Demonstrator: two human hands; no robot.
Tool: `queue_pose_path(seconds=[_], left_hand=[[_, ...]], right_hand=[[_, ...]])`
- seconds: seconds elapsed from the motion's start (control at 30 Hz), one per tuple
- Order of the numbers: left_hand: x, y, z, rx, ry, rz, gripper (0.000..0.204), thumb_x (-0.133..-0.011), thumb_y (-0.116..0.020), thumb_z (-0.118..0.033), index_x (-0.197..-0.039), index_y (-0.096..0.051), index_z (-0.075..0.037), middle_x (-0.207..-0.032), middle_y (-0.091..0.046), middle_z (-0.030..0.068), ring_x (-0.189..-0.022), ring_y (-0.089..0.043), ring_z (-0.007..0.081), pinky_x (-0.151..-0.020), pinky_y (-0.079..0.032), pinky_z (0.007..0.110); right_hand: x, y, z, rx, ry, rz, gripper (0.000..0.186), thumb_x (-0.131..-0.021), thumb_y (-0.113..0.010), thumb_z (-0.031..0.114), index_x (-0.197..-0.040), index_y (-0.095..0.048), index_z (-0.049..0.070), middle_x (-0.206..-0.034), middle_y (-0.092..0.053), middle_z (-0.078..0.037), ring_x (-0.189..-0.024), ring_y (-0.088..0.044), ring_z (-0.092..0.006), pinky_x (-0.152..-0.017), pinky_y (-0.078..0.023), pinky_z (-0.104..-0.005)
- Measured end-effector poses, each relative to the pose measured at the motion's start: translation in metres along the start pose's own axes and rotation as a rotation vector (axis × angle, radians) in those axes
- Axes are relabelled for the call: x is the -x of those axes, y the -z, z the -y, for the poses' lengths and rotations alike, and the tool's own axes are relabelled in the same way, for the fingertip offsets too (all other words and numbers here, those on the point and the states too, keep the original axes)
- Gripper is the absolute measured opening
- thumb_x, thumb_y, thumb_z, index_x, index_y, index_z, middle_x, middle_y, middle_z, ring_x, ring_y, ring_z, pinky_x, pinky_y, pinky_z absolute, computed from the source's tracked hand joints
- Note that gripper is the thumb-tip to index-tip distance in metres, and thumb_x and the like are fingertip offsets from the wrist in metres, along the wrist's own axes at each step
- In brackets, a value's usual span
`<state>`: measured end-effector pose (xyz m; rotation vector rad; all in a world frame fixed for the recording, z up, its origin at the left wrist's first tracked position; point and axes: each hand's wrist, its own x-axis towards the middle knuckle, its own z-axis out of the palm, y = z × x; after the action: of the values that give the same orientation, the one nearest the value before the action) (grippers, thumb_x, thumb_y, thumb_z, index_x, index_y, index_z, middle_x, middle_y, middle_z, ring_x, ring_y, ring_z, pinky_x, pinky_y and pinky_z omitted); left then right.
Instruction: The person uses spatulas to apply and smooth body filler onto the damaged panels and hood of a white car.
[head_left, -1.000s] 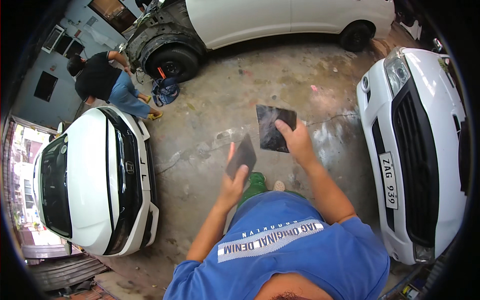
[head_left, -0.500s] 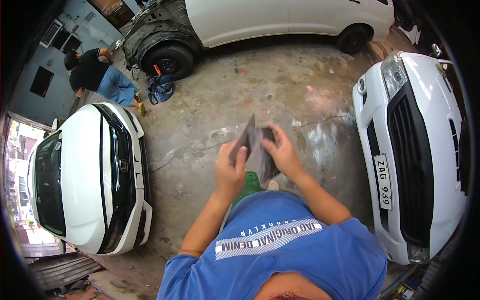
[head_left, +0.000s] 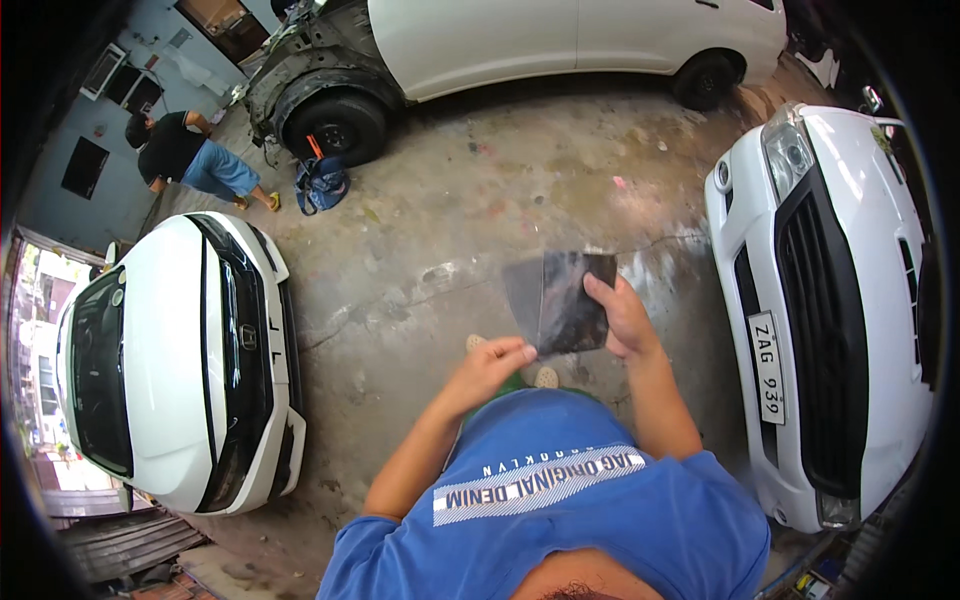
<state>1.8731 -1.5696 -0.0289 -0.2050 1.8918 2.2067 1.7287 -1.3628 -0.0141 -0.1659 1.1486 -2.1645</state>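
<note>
In front of me, above the floor, is a dark, thin, flat piece with a glossy, smudged right part (head_left: 575,300) and a duller grey left part (head_left: 522,290). A straight upright line divides the two parts; whether it is a fold or the edge of a second sheet I cannot tell. My right hand (head_left: 628,312) grips the piece at its right edge, thumb on top and fingers behind. With thumb and forefinger pressed together, my left hand (head_left: 485,372) pinches the bottom corner near the line.
White cars stand around me: one at left (head_left: 175,350), one at right (head_left: 835,300) and one across the far side (head_left: 500,45) with a stripped front. A blue bag (head_left: 322,183) lies by its wheel. Another person (head_left: 195,160) bends at far left. Stained concrete floor (head_left: 400,240) lies between.
The dark pieces, held upright and apart before, now lie spread flat toward me. My right hand has moved right, and my left hand lower, to the bottom corner. The other person has shifted slightly.
</note>
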Motion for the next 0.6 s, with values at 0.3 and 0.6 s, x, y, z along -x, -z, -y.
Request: queue_pose_path(seconds=[0.3, 0.6], left_hand=[[0.005, 0.011, -0.019, -0.211, 0.027, -0.123, 0.021, -0.096, -0.073, -0.021, -0.087, -0.072, -0.003, -0.077, -0.064, -0.0031, -0.075, -0.055, 0.0053, -0.068, -0.044, 0.024], [-0.009, 0.035, -0.033, 0.115, -0.223, -0.426, 0.03, -0.107, -0.055, -0.026, -0.088, -0.061, -0.005, -0.073, -0.06, 0.0011, -0.074, -0.06, 0.0103, -0.077, -0.053, 0.03]], right_hand=[[0.019, 0.005, 0.018, 0.377, -0.063, 0.151, 0.03, -0.1, -0.069, 0.022, -0.119, -0.067, -0.001, -0.107, -0.07, -0.003, -0.095, -0.065, -0.0119, -0.086, -0.053, -0.0301], [0.022, 0.004, 0.023, 0.348, -0.116, 0.13, 0.031, -0.099, -0.069, 0.022, -0.119, -0.067, -0.002, -0.108, -0.071, -0.004, -0.096, -0.066, -0.0133, -0.086, -0.054, -0.0311]])
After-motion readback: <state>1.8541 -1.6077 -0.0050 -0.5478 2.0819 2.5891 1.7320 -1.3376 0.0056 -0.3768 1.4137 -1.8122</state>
